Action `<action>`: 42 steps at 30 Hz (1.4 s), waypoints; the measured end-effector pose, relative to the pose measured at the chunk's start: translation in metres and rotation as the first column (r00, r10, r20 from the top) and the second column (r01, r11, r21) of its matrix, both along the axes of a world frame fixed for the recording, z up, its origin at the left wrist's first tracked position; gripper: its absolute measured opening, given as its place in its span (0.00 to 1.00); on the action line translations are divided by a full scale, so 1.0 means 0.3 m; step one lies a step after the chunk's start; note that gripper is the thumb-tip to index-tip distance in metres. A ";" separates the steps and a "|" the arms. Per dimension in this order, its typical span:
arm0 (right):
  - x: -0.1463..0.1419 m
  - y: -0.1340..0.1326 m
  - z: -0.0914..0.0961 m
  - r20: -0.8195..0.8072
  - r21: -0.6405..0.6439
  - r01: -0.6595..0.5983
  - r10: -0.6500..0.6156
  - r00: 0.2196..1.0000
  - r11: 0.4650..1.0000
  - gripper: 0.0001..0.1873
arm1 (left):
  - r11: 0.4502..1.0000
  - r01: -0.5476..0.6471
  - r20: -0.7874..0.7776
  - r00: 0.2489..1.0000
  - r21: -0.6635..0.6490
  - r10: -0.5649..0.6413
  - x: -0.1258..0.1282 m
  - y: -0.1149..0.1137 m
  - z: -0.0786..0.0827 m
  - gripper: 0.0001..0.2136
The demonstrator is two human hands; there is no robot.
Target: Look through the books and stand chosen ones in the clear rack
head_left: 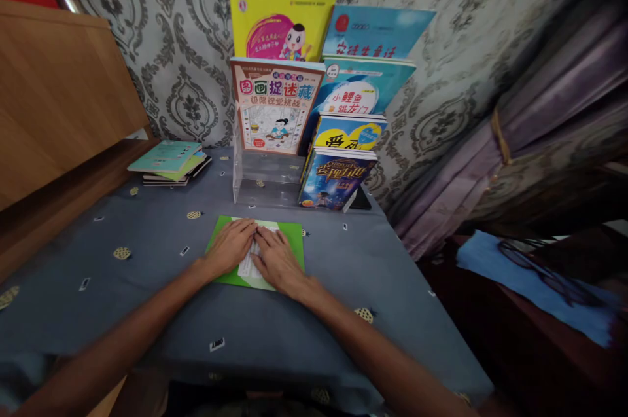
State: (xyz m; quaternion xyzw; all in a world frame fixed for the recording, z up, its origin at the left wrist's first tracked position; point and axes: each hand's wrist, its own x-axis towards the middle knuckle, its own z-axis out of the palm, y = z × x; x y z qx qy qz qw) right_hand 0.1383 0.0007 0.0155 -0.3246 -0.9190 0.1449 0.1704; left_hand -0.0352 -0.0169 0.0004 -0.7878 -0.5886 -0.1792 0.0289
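Note:
A thin green book lies flat on the grey-blue tablecloth in front of me. Both my hands rest on its cover, side by side. My left hand lies palm down on the book's left half, fingers stretched forward. My right hand lies flat on the right half, fingers pointing toward the far left and touching a white label on the cover. Neither hand holds anything.
A clear tiered stand behind the green book holds several children's books leaning against the patterned wall. A small stack of books lies at the far left. A wooden headboard stands left; curtains and a dark side table with a blue cloth are right.

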 end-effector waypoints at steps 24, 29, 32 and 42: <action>0.116 0.073 -0.024 0.202 0.033 0.235 -0.237 0.950 0.971 0.33 | 0.969 -0.241 -0.127 0.964 -0.047 0.233 -0.073 -0.056 0.034 0.18; 0.120 0.075 -0.032 0.176 0.021 0.232 -0.232 0.957 0.972 0.33 | 0.958 -0.258 -0.099 0.964 -0.125 0.247 -0.145 -0.063 0.049 0.20; 0.120 0.071 -0.031 0.158 0.028 0.234 -0.236 0.959 0.972 0.33 | 0.961 -0.236 -0.084 0.971 -0.142 0.226 -0.159 -0.063 0.048 0.20; 0.117 0.070 -0.023 0.177 0.026 0.234 -0.235 0.956 0.972 0.33 | 0.980 -0.192 -0.157 0.970 -0.043 0.183 -0.110 -0.189 0.051 0.18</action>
